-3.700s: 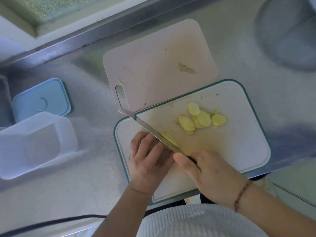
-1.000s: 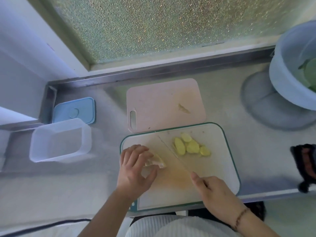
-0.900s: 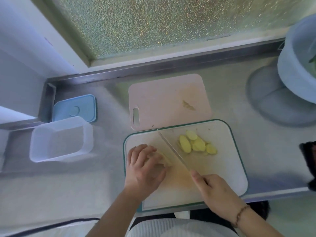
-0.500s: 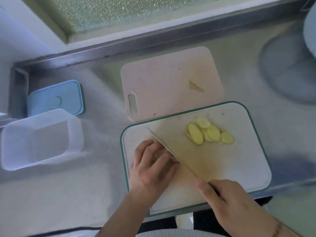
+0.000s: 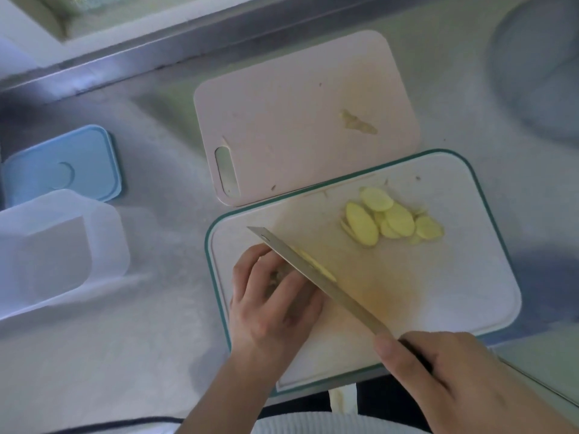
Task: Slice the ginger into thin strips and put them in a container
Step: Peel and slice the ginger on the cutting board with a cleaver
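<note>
A person stands at a grey counter (image 5: 125, 355) and cuts ginger. The right hand (image 5: 445, 377), at the bottom right of the frame, is wrapped around the dark handle of a knife (image 5: 316, 274). The long blade slants up and to the left across a white cutting board with a green rim (image 5: 470, 277). The left hand (image 5: 272, 299) sits in the middle of the frame, just left of the blade. Its fingers are curled down over a piece of ginger (image 5: 277, 277), which is mostly hidden under them. A thin yellow slice (image 5: 316, 265) shows along the right side of the blade, touching it.

A small pile of cut ginger slices (image 5: 388, 222) lies on the same board, up and to the right of the knife, apart from it. The slices overlap each other.

Behind this board lies a pink cutting board (image 5: 297, 120) with a handle slot. A little ginger scrap (image 5: 357, 123) rests on it.

At the left edge of the frame stands a clear plastic container (image 5: 53, 249). I see nothing in it. A blue lid (image 5: 62, 166) lies flat just above it. A round blurry grey shape (image 5: 539, 70) fills the upper right corner.
</note>
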Tool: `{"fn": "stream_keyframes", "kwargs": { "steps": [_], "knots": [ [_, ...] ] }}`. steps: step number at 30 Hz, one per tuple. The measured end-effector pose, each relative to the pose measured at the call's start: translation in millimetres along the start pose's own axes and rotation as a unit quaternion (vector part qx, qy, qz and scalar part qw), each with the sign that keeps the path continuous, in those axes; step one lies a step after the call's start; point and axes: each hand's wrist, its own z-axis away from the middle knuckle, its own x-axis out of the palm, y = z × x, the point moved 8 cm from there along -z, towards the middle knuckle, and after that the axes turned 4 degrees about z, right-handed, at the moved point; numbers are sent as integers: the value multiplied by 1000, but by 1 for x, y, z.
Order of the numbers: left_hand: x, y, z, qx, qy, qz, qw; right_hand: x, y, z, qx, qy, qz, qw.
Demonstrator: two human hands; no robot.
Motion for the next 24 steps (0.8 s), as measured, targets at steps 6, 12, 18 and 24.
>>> {"fn": "stream_keyframes", "kwargs": {
  "steps": [6, 12, 18, 24],
  "knots": [
    [1, 0, 1, 4, -3, -4, 1000, 0, 1, -4, -3, -3, -10, 1000],
    [0, -1, 0, 4, 3, -2, 1000, 0, -2, -4, 8, -23, -8, 1000],
    [1, -3, 0, -4, 1, 2, 1000, 1, -2, -9, 7, -39, -7, 999],
    [1, -2, 0, -11, -6, -9, 1000, 1, -1, -14, -6, -41, -8, 999]
  ]
}}
